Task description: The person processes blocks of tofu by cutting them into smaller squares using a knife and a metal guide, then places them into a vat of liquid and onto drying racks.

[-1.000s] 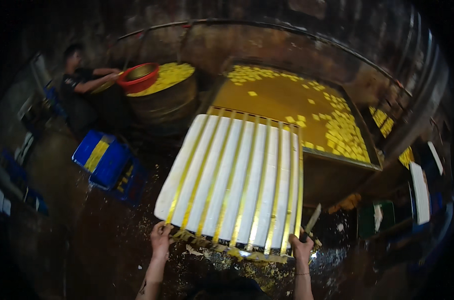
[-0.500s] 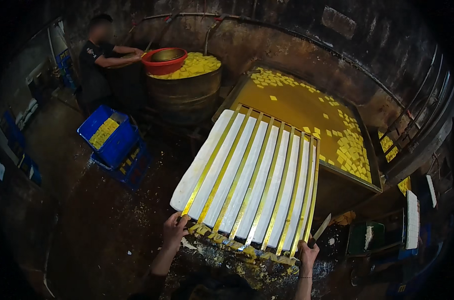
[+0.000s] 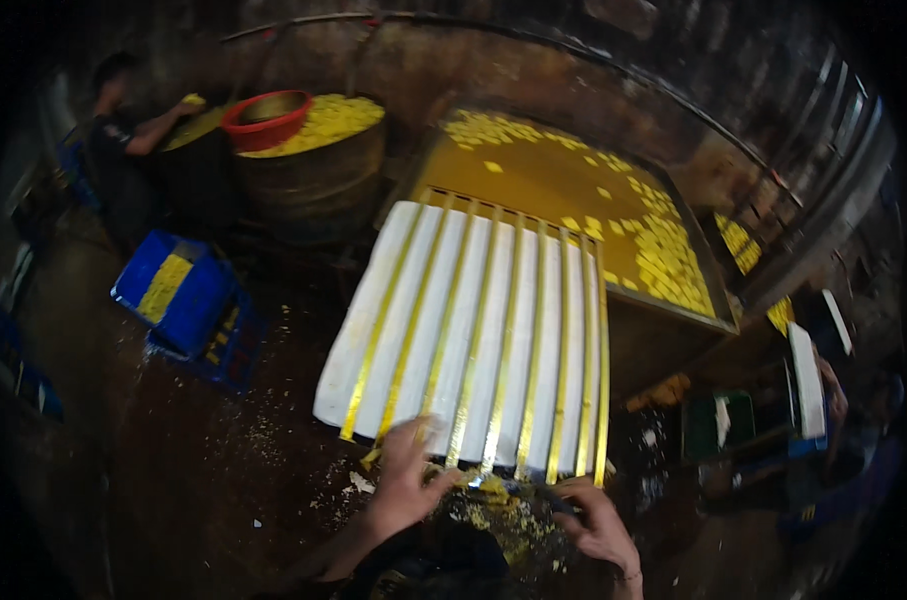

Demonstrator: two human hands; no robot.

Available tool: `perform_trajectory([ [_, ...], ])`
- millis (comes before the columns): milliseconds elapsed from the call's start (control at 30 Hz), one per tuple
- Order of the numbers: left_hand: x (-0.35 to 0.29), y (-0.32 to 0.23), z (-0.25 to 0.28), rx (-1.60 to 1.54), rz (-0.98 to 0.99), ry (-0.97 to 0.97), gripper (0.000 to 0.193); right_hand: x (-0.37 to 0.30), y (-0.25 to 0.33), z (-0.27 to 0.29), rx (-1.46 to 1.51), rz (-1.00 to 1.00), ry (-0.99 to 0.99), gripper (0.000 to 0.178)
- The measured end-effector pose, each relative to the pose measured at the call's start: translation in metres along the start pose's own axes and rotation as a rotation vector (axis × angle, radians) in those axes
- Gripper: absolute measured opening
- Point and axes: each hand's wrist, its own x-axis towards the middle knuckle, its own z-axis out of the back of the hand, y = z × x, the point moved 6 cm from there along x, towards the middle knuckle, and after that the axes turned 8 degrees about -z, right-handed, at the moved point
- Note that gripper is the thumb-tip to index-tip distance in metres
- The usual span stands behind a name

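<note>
A large white slab (image 3: 375, 345), looking like tofu, lies tilted in front of me under a rack of yellow-stained slats (image 3: 463, 330). My left hand (image 3: 408, 485) is at the slab's near edge, blurred, its fingertips over the slats and its thumb spread away. At the near right corner of the rack is my right hand (image 3: 598, 525), its fingers closed around the dark handle of a knife (image 3: 556, 505); the blade is hard to make out. Yellow-stained cloth (image 3: 493, 490) and crumbs lie along the near edge between my hands.
Behind the slab stands a wide vat (image 3: 533, 180) of yellow liquid with floating yellow squares. Left of it, a drum (image 3: 308, 200) heaped with yellow pieces carries a red basin (image 3: 258, 135). Blue crates (image 3: 188, 340) stand left. A co-worker (image 3: 123, 150) works far left; another person's arm (image 3: 831, 385) shows right.
My left hand has left the slab's left corner and moved right along the near edge. My right hand has turned inward with the knife. The whole view has shifted.
</note>
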Motion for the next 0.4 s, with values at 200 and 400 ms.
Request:
perform_trajectory([
  [200, 0.019, -0.004, -0.064, -0.585, 0.070, 0.492, 0.025, -0.014, 0.022, 0.007, 0.694, -0.129, 0.040, 0.043],
  [400, 0.101, -0.006, -0.106, -0.615, 0.232, 0.721, 0.028, 0.058, 0.034, 0.041, 0.151, -0.155, -0.026, 0.048],
])
